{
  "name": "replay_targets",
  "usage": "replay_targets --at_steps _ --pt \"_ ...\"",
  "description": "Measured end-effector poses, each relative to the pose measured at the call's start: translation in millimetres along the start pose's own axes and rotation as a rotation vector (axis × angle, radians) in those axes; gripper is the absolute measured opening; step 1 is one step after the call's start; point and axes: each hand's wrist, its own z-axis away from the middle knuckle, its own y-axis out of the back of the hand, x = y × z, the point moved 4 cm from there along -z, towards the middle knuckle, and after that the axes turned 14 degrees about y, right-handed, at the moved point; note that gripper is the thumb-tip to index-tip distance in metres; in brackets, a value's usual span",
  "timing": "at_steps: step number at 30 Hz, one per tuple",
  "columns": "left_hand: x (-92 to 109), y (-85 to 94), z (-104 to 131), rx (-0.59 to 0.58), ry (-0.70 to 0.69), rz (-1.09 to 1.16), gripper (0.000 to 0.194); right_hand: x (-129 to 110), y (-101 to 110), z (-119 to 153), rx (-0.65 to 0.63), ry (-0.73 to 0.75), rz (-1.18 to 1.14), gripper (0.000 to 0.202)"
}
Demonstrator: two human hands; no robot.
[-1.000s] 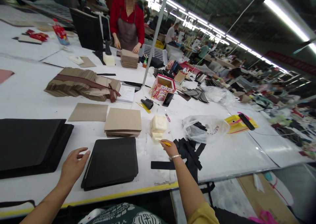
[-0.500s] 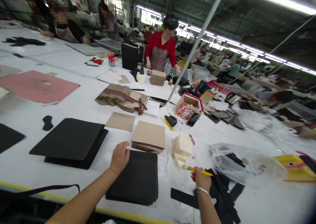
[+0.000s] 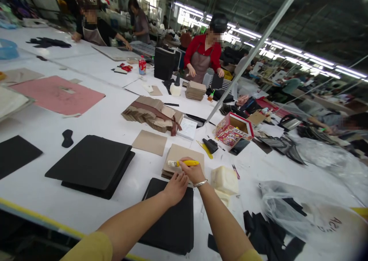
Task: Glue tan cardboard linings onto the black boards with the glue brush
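My right hand [image 3: 192, 172] is closed around a yellow-handled brush [image 3: 188, 163], its pale bristles pointing left over the stack of beige boards [image 3: 184, 153]. Just below it, my left hand [image 3: 176, 189] rests at the near edge of that stack, above the far edge of a black sheet stack [image 3: 175, 222]. Its fingers are bent close together, and anything under the fingertips is hidden. A cream glue container [image 3: 224, 179] stands right of the boards, partly behind my right forearm.
Another black stack [image 3: 90, 163] lies left, with a single beige board [image 3: 149, 142] behind. Black strips [image 3: 267, 234] and a plastic bag [image 3: 301, 211] lie right. Scissors [image 3: 235, 171] and a patterned box [image 3: 234, 128] sit farther back. A person in red [image 3: 202, 55] stands across the table.
My right hand has carried the brush from beside the glue container left onto the beige stack. My left hand has moved right to the stack's near edge. The view has shifted.
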Motion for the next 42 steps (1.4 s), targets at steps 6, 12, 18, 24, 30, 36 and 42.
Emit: replay_targets --at_steps 6,12,18,24,30,36,42 --pt "-3.1 2.2 -5.7 -0.032 -0.024 0.014 0.04 15.4 -8.0 -22.9 -0.176 0.022 0.079 0.017" --pt "-4.2 5.1 -9.0 -0.025 -0.013 0.014 0.04 54.2 -1.2 -70.0 0.011 -0.105 0.153 0.021" --pt "-3.9 5.6 -10.3 -0.031 -0.01 0.024 0.038 86.4 46.6 -64.8 0.109 -0.216 0.388 0.023" --pt "-4.6 2.3 -17.3 -0.056 -0.002 -0.01 0.04 97.7 124.8 -17.7 0.196 -0.352 0.506 0.022" --pt "-4.6 9.4 -34.7 -0.102 0.017 -0.091 0.036 72.8 120.9 5.4 0.008 0.008 0.552 0.018" --pt "-8.6 16.8 -51.3 -0.13 0.021 -0.077 0.024 42.4 97.2 79.7 -0.237 0.118 0.507 0.024" --pt "-5.1 23.3 -55.0 -0.2 0.049 -0.045 0.023 12.4 103.0 123.8 -0.136 0.095 0.398 0.023"
